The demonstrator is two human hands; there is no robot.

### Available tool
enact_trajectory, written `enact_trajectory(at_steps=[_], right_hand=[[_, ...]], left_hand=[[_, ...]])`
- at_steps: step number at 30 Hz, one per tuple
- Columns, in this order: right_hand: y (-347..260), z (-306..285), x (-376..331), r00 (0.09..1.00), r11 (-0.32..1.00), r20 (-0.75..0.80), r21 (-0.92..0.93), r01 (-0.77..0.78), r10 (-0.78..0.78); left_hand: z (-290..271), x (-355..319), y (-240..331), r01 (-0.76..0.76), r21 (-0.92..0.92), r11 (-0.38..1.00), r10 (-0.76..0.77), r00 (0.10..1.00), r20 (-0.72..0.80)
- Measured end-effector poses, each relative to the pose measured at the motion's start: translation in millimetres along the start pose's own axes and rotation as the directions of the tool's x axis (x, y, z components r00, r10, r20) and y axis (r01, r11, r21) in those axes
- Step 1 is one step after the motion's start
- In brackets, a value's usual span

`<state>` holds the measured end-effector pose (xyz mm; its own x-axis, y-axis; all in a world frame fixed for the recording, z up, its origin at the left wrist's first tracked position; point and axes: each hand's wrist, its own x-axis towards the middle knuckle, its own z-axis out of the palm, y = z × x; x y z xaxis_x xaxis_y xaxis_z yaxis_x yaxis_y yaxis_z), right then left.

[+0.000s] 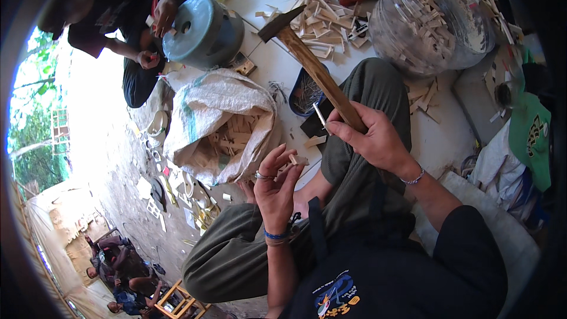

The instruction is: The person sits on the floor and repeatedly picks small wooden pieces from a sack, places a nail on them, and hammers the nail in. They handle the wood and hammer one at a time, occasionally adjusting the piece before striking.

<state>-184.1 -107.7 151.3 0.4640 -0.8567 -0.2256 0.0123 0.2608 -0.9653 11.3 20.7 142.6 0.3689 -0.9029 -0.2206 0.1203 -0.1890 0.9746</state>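
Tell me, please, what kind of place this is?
Probably an informal outdoor workshop for small wooden parts. The right hand holds a wooden-handled hammer, a woven sack and a clear jar hold small wood pieces, and another person works nearby, seated low.

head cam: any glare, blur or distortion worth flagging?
Head view: heavy fisheye bend with a black vignette at the rim; blown-out daylight at the left edge; right hand gripping the hammer is sharp; left hand pinching a small wood piece is slightly soft; clear jar shows mild sheen.
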Motion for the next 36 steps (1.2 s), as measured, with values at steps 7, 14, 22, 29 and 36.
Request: enact_trajectory(at_steps=[7,14,22,29,36], right_hand=[[-20.0,-2.9,-10.7,0.995,0.986,-0.052,-0.144,0.080,-0.088],[-52.2,16.1,-30.3,0.947,0.927,0.006,-0.201,0.317,-0.322],[-10.6,3.2,-8.0,0.991,0.947,-0.061,-0.305,0.099,-0.123],[65.7,6.9,17.6,0.967,0.974,-0.117,0.017,-0.227,0.227],[101.4,4.9,19.8,0.946,0.939,-0.044,0.148,-0.312,0.321]], left_hand=[[21.5,12.8,-1.7,0.033,0.151,0.988,-0.053,0.990,0.129],[118.4,29.5,-46.7,-0.055,-0.252,0.966,0.117,0.964,0.240],[-0.3,85.7,-50.5,0.046,0.254,0.966,-0.044,0.999,-0.011],[-162.7,132.8,-93.2,0.196,0.908,0.371,0.036,0.974,-0.225],[-152.6,189.5,-156.2,0.014,0.988,0.151,0.224,0.974,-0.048]])
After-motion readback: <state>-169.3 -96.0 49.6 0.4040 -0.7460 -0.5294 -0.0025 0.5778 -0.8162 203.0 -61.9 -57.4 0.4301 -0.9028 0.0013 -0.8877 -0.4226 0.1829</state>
